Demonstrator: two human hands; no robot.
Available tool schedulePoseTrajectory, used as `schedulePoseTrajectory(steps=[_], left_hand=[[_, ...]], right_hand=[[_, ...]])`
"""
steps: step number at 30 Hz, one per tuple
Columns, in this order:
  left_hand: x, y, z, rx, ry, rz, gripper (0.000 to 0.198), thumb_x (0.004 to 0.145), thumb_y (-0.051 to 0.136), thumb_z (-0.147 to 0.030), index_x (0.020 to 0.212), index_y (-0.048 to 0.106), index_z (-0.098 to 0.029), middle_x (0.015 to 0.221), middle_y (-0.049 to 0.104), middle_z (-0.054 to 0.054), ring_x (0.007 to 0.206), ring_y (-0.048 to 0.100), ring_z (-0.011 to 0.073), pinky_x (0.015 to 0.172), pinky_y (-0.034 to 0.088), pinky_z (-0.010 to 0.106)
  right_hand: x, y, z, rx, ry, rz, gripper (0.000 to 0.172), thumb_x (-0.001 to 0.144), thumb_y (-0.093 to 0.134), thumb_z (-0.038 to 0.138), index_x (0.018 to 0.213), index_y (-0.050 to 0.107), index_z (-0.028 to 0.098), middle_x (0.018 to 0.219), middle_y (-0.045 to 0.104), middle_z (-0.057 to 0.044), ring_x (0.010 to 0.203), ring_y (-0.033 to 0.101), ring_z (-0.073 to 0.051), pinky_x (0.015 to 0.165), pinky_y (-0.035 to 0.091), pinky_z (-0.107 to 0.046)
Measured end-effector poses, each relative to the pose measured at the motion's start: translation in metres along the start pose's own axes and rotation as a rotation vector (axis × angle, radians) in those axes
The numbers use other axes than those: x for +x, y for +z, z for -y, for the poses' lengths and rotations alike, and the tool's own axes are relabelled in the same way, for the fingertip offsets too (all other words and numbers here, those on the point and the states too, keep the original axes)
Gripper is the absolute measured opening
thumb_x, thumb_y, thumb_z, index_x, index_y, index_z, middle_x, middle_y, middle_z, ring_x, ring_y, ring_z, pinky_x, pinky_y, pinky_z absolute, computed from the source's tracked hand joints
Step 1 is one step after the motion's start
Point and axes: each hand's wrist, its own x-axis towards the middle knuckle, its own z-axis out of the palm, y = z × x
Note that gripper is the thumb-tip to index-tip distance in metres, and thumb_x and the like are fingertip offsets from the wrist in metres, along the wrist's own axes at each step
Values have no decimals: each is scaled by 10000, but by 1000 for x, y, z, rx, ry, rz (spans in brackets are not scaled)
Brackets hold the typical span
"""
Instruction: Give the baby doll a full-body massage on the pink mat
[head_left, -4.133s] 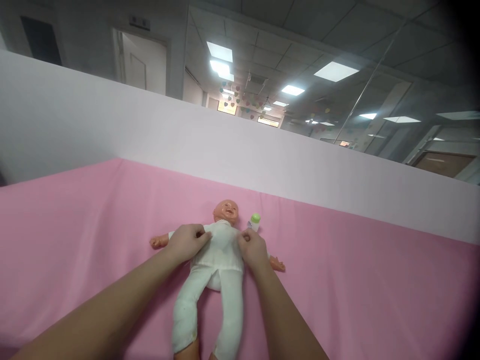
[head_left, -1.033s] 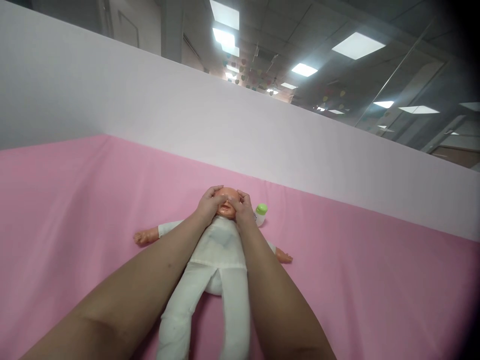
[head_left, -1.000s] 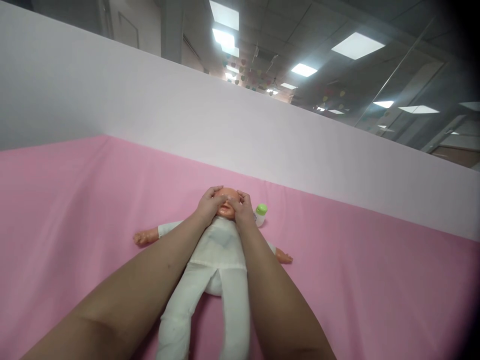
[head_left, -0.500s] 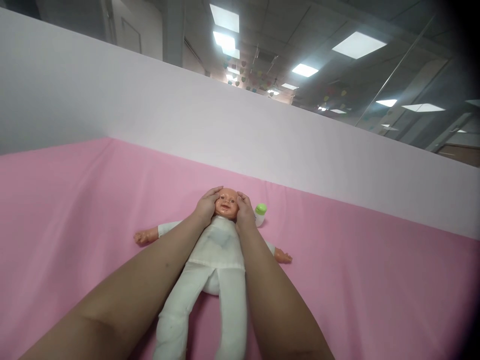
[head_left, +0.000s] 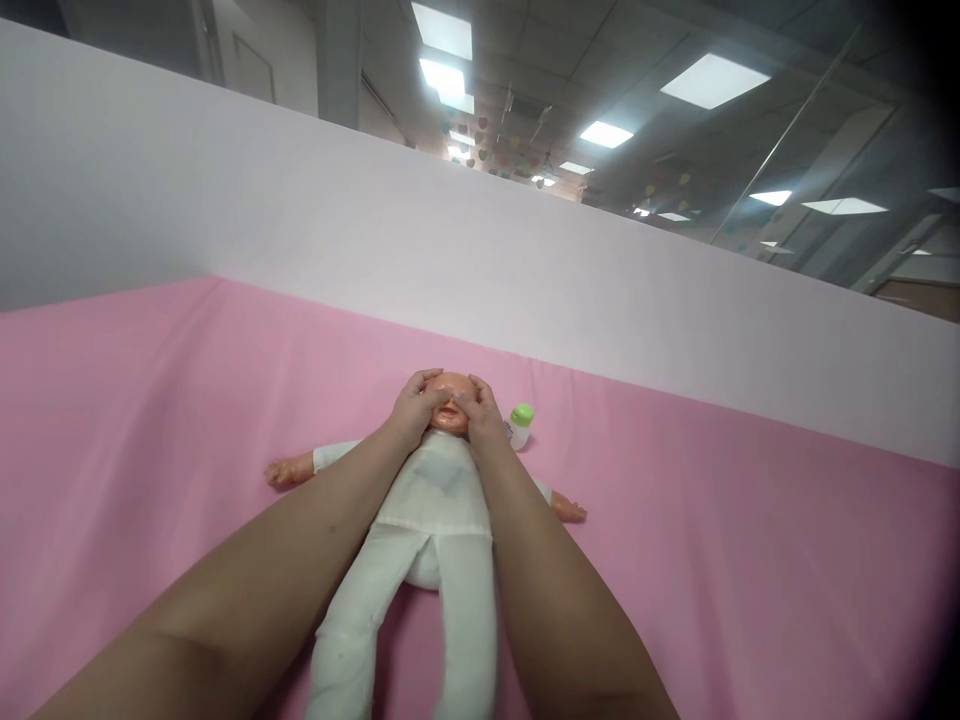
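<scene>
Doll (head_left: 435, 490), white-clothed; lay face up on a pink cover (head_left: 150, 420), below a white partition (head_left: 450, 260); ceiling lights (head_left: 716, 80) shone beyond. Left hand (head_left: 414, 410) and right hand (head_left: 486, 415) clasped its head (head_left: 448, 417) from either side, thumbs (head_left: 433, 398) over the eye area, forearms (head_left: 247, 560) angled inward.

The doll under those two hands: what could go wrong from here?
The left hand and right hand cover the upper face of the doll; pressing too hard might mark it. The green-capped bottle is close beside the right hand, so a sideways slip could knock it.
</scene>
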Motion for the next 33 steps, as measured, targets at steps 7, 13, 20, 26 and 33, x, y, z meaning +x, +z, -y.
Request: schedulePoseTrajectory(steps=[7,13,20,26,33], left_hand=[[3,5,2,17,22,-31,500,662,833,-295,1132,699,-192,1031,693,66,897,681,215,887,553,377],[6,-2,1,-86,-80,-18,440,727,746,-282,1156,713,-190,1038,740,99,923,708,255,869,580,409],[0,-7,-4,-160,-134,12,542,718,737,-235,1257,700,-191,1206,718,138,1026,711,293,926,581,435],[-2,-1,-6,-8,-76,89,736,664,844,-242,1363,620,-199,1198,695,136,988,714,270,920,576,414],[4,1,2,58,-22,37,591,677,840,-307,1240,686,-211,1138,695,104,934,702,249,876,570,397]], right_hand=[[8,0,-6,-95,-54,-94,572,707,811,465,1204,604,272,1196,661,-40,973,678,-219,849,583,-347],[10,-10,-10,48,-56,-45,420,788,689,365,1186,673,231,1236,699,-51,1101,666,-233,963,563,-397],[4,-13,-8,196,47,24,601,737,703,279,1330,618,245,1341,658,-64,1145,662,-256,995,551,-434],[0,-8,1,33,-2,19,641,694,828,370,1278,590,259,1271,636,-55,1083,670,-252,957,561,-398],[6,-7,-3,-125,-48,-58,656,646,864,448,1206,572,270,1168,631,-35,990,676,-220,857,570,-346]])
